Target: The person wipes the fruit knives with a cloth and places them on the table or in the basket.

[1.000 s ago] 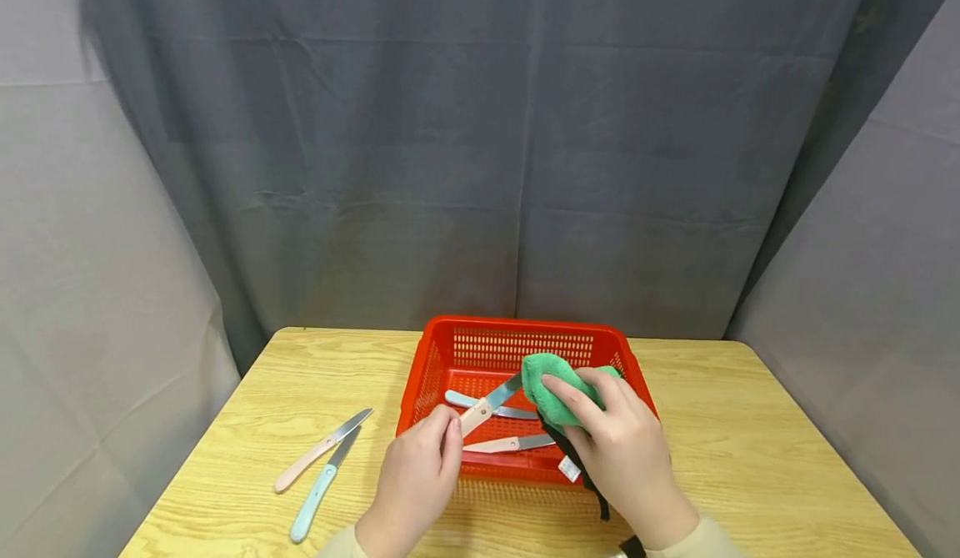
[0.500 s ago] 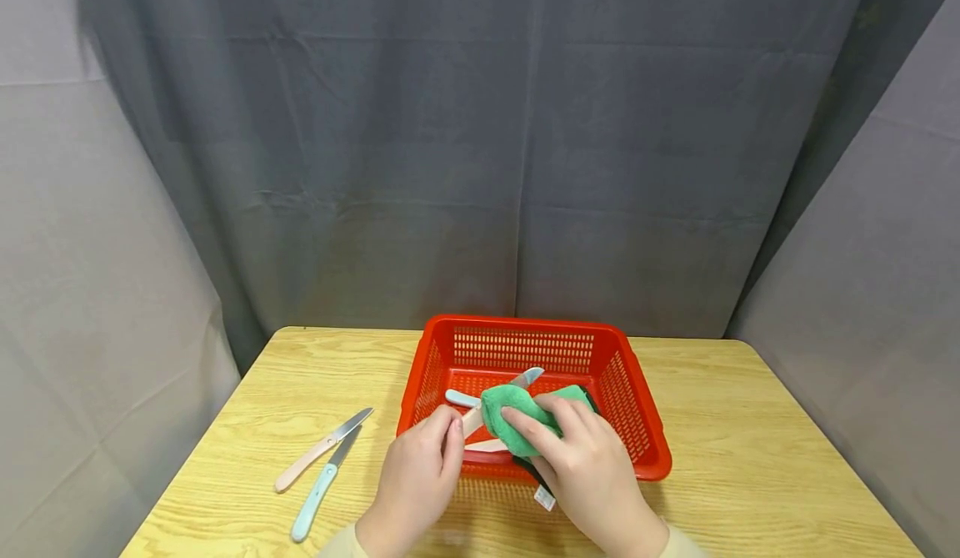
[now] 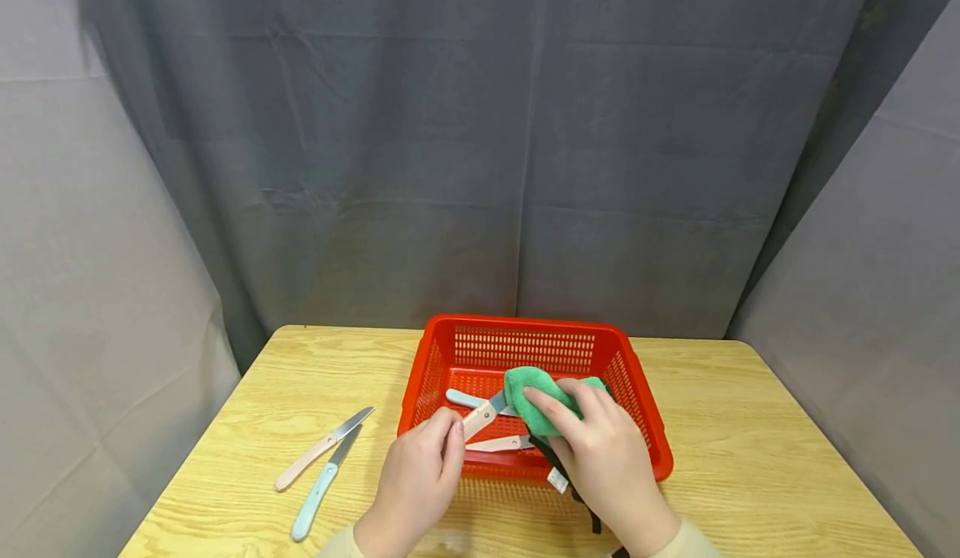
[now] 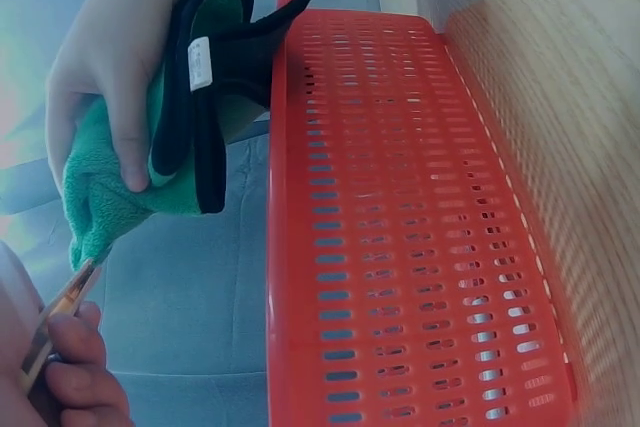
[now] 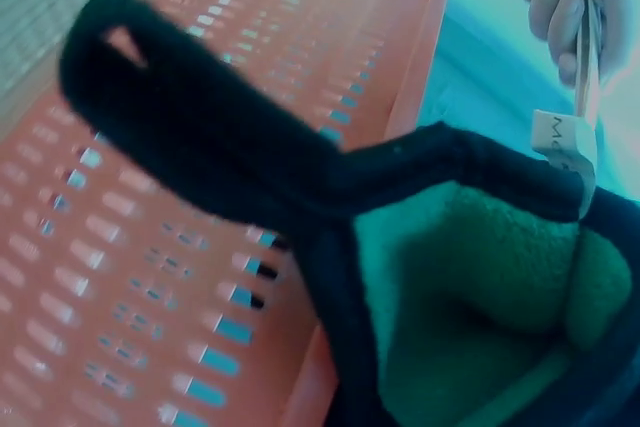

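Observation:
My left hand (image 3: pixel 420 475) grips the pale pink handle of a knife (image 3: pixel 480 419), its blade pointing up and right over the basket. Folded round that blade is a green cloth (image 3: pixel 536 399) with black edging and a white tag, which my right hand (image 3: pixel 603 454) pinches between thumb and fingers. The cloth hides the blade's tip. Below, in the red basket (image 3: pixel 652 424), lie a light blue-handled knife (image 3: pixel 465 398) and a pink-handled knife (image 3: pixel 498 444), both partly covered. In the left wrist view the cloth (image 4: pixel 110 187) wraps the knife just beyond my left fingers (image 4: pixel 80 387).
On the table (image 3: pixel 720 458), left of the basket, lie a pink-handled knife (image 3: pixel 303 466) and a light blue-handled knife (image 3: pixel 315 500), blades close together and pointing away. A grey curtain (image 3: pixel 420 166) hangs behind the table, with pale cloth at both sides.
My right hand slid the cloth down the blade toward the handle, baring the tip, then back up toward the tip. The left hand kept its hold nearly still.

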{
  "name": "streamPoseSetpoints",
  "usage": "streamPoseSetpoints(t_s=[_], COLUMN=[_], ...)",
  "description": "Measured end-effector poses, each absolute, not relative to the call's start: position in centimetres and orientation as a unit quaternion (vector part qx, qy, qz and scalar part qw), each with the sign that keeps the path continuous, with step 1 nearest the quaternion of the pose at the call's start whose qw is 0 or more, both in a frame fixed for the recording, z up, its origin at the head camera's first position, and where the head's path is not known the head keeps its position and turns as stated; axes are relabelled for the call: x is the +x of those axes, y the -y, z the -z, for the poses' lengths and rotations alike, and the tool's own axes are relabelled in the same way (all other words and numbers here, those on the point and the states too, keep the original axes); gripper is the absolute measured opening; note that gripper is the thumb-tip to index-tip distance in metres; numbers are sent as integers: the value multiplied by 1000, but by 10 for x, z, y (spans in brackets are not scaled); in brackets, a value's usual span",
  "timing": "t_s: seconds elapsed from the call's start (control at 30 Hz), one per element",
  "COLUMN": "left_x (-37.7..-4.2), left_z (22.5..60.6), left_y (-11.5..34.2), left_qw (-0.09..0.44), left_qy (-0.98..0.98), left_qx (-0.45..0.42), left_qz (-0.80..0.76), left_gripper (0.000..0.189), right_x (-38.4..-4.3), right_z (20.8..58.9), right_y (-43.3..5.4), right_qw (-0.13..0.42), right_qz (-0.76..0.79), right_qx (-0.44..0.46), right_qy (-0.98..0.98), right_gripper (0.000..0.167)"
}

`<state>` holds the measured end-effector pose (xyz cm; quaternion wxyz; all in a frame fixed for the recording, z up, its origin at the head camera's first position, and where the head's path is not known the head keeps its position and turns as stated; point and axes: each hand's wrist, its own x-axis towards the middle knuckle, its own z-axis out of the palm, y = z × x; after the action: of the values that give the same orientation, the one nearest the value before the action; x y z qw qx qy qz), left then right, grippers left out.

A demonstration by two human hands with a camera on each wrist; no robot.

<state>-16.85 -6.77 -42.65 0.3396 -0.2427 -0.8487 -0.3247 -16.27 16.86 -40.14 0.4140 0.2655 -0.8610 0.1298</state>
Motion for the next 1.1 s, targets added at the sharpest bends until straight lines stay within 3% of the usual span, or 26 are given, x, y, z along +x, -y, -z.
streamPoseSetpoints(t_s=[0.73, 1.1], left_x=[-167, -168], left_z=[427, 433], left_y=[65, 65], left_qw=[315, 306], left_qy=[853, 864], left_qx=[-243, -220], left_qz=[339, 333], left_gripper=[15, 15], right_x=[-174, -160], right_z=[402, 406], right_y=[-198, -181], right_qw=[451, 420], right_qz=[-131, -138], right_qx=[218, 269], right_qy=[856, 856], right_gripper=[74, 65])
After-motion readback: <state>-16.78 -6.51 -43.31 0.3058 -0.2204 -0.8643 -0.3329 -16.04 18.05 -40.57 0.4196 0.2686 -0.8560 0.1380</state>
